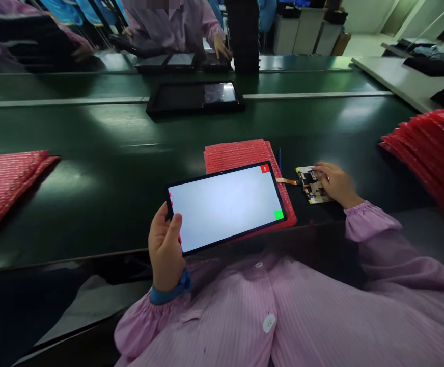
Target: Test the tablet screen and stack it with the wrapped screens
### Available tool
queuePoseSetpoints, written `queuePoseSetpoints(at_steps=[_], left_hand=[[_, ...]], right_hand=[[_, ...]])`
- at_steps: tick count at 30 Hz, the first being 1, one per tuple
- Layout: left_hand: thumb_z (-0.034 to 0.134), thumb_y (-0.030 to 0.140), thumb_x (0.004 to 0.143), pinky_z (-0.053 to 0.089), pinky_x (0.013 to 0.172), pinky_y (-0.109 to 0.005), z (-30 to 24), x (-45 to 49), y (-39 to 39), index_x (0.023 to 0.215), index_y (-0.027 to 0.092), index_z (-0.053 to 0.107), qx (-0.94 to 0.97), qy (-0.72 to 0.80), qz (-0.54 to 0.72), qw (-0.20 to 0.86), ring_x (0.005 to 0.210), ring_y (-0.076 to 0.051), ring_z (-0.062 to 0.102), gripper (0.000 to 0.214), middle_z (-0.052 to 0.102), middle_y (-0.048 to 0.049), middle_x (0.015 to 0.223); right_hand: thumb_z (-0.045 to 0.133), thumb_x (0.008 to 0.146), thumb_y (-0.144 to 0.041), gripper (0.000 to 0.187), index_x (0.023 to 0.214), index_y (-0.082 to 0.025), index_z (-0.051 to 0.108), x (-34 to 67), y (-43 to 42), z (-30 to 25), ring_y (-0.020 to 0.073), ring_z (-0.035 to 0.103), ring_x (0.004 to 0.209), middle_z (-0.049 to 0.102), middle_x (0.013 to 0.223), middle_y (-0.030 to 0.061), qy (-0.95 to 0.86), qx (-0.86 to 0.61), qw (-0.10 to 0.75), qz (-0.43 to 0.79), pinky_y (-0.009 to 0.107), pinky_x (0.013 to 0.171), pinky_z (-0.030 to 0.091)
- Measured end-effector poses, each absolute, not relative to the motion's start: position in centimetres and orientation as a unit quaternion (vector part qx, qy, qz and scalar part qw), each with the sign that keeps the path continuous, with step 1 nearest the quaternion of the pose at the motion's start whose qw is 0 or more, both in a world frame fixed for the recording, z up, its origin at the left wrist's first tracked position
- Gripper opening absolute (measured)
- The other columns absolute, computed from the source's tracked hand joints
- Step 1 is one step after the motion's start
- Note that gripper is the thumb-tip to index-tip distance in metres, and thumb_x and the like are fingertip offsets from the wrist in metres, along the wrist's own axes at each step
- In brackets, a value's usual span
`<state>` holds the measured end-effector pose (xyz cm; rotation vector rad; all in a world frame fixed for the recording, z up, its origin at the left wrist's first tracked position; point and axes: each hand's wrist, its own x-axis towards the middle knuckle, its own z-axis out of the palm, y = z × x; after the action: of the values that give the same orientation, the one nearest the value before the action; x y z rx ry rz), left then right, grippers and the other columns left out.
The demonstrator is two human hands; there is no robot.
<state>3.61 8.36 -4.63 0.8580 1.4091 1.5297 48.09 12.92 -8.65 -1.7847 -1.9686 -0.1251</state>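
Observation:
My left hand [167,250] grips the left edge of a tablet screen [225,206], thumb on the front and fingers behind. The screen is lit plain white, with a red square at its upper right corner and a green one at its lower right. It tilts up over a red bubble-wrap sheet [237,154]. An orange ribbon cable [287,180] runs from its right side to a circuit board [312,191] on the dark bench. My right hand [336,183] is closed at the board's right side, its fingertips partly hidden. A blue wristband [170,294] circles my left wrist.
Red bubble-wrap stacks lie at the left [8,183] and right [432,153]. A thin blue tool [280,159] lies behind the cable. Farther back, a black tray [195,97] sits on the green line, and a co-worker's hand [221,48] is across it.

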Motion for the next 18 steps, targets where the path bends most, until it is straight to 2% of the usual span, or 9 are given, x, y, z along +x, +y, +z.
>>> queuePoseSetpoints(at_steps=[5,9,11,14,15,17,18], left_hand=[[0.080,0.049,0.074,0.061,0.078,-0.030,-5.1,3.9,8.3,0.130,0.020,0.061,0.339,0.553,0.624,0.436,0.098,-0.024,0.071,0.066,0.071,-0.0083,0.115],[0.078,0.043,0.078,0.056,0.098,-0.039,-5.8,3.9,8.3,0.133,0.020,0.056,0.378,0.516,0.627,0.445,0.116,-0.027,0.066,0.064,0.066,-0.0107,0.129],[0.078,0.038,0.079,0.049,0.109,-0.042,-6.0,3.8,8.3,0.134,0.019,0.055,0.398,0.510,0.623,0.440,0.124,-0.027,0.061,0.063,0.062,-0.0113,0.136],[0.075,0.034,0.082,0.043,0.114,-0.044,-5.4,3.6,8.0,0.137,0.019,0.052,0.395,0.489,0.620,0.469,0.128,-0.026,0.058,0.061,0.061,-0.0107,0.138],[0.074,0.033,0.083,0.044,0.114,-0.044,-5.1,3.6,7.8,0.138,0.020,0.050,0.385,0.478,0.621,0.487,0.128,-0.026,0.058,0.062,0.062,-0.0105,0.137],[0.075,0.032,0.082,0.046,0.112,-0.044,-4.3,3.6,7.4,0.140,0.021,0.049,0.366,0.456,0.624,0.518,0.127,-0.027,0.059,0.064,0.062,-0.0100,0.137],[0.076,0.031,0.082,0.047,0.112,-0.044,-3.9,3.7,7.2,0.139,0.022,0.049,0.361,0.447,0.628,0.524,0.128,-0.027,0.059,0.064,0.062,-0.0096,0.138]], right_hand=[[0.040,0.090,-0.015,0.042,0.118,-0.012,0.071,48.8,12.7,-9.0,0.0305,0.059,0.121,0.062,0.131,0.0146,-0.718,-0.662,0.214,-0.026,0.048,0.107,0.047],[0.040,0.094,-0.024,0.042,0.121,-0.013,0.071,49.9,12.4,-9.2,0.0299,0.057,0.124,0.060,0.135,0.0146,-0.721,-0.655,0.226,-0.010,0.044,0.112,0.042],[0.041,0.095,-0.028,0.044,0.124,-0.012,0.070,49.1,11.8,-8.7,0.0292,0.056,0.126,0.059,0.136,0.0152,-0.710,-0.654,0.259,-0.034,0.041,0.112,0.042],[0.048,0.095,-0.039,0.044,0.128,-0.017,0.067,45.1,9.5,-6.8,0.0301,0.058,0.124,0.063,0.130,0.0142,-0.655,-0.652,0.375,-0.066,0.044,0.111,0.043],[0.052,0.094,-0.043,0.041,0.123,-0.021,0.069,43.2,8.4,-6.0,0.0299,0.064,0.113,0.067,0.123,0.0123,-0.625,-0.661,0.414,-0.018,0.045,0.106,0.047],[0.055,0.095,-0.051,0.040,0.126,-0.028,0.067,39.3,6.0,-4.5,0.0272,0.069,0.104,0.070,0.115,0.0089,-0.552,-0.624,0.488,0.261,0.041,0.091,0.058],[0.058,0.092,-0.056,0.043,0.127,-0.031,0.066,37.6,4.9,-3.9,0.0274,0.070,0.101,0.070,0.116,0.0083,-0.521,-0.583,0.494,0.380,0.039,0.084,0.061]])
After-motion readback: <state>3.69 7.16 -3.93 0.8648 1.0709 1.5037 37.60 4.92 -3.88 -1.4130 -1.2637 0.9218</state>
